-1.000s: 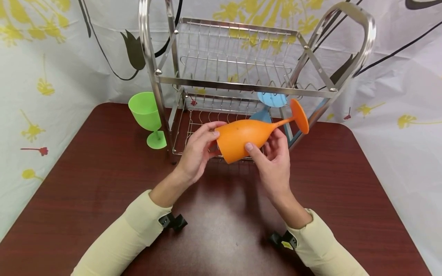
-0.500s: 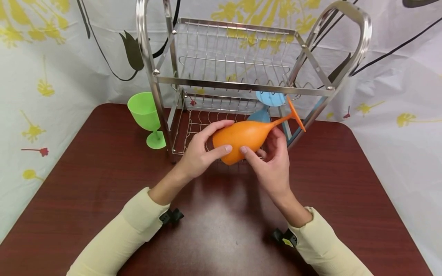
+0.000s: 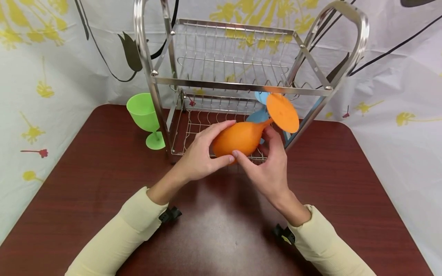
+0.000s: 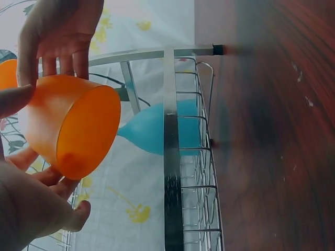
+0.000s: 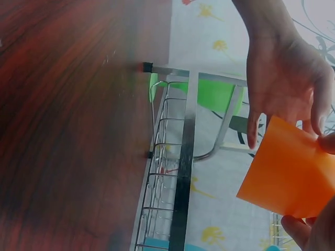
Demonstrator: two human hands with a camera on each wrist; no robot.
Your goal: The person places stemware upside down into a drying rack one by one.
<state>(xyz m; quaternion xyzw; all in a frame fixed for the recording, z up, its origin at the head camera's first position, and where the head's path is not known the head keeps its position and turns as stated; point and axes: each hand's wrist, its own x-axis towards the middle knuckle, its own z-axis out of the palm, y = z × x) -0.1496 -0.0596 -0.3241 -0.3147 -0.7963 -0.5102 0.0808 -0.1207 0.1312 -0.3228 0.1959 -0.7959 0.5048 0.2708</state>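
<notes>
Both hands hold an orange plastic goblet [image 3: 239, 138] in front of the dish rack's lower tier. It is tilted, with its round foot up toward the back right and its mouth turned downward, as the left wrist view shows. My left hand [image 3: 202, 153] curves round the bowl's left side, thumb along the front. With thumb and fingers, my right hand [image 3: 271, 166] grips the bowl from the right near the stem. The two thumbtips almost meet on the bowl. Behind it, a blue goblet [image 4: 152, 128] stands upside down in the lower tier, partly hidden.
A two-tier metal dish rack [image 3: 238, 85] stands at the back of the dark wooden table [image 3: 86, 184]. Left of the rack, a green goblet [image 3: 142, 115] stands upright, close to its post. A white patterned sheet [image 3: 38, 126] hangs behind and at the sides.
The goblet has tipped, its mouth turning away and downward and its foot swinging toward the camera. My left hand has shifted from the rim to wrap round the bowl.
</notes>
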